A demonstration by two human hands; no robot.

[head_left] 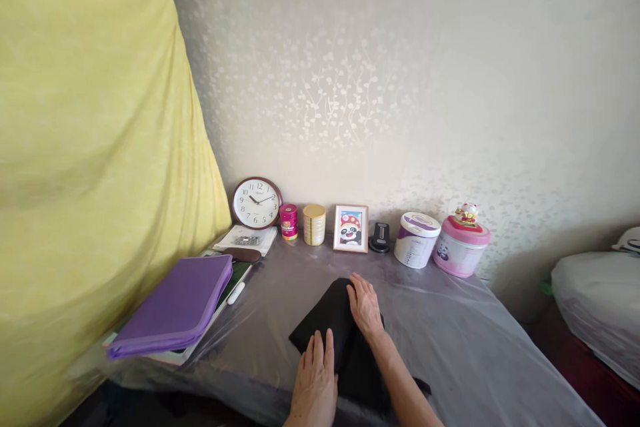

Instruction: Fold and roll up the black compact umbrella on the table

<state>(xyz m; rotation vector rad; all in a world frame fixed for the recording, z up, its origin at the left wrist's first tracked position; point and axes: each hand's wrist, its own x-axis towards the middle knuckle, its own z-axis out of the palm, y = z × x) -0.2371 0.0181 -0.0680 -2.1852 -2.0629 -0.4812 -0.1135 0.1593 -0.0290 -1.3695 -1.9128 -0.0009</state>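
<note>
A black folded fabric item point(327, 310) lies on the table near its front edge; its exact kind does not show. My left hand point(316, 373) rests on its lower left part, fingers stretched out and lying flat. At the upper right edge of the fabric is my right hand point(366, 307), its fingers extended and slightly bent over the cloth. My right forearm crosses over the lower part of the fabric and hides some of it. A short black strap-like end point(423, 385) sticks out to the right of that forearm.
A plastic-covered table point(465, 340) stands against the wall. Along its back are a clock point(257, 203), a pink tin point(289, 221), a yellow can point(314, 224), a picture frame point(351, 228) and two tubs point(417, 240). A purple folder point(175, 303) lies left, beside a yellow curtain point(100, 147).
</note>
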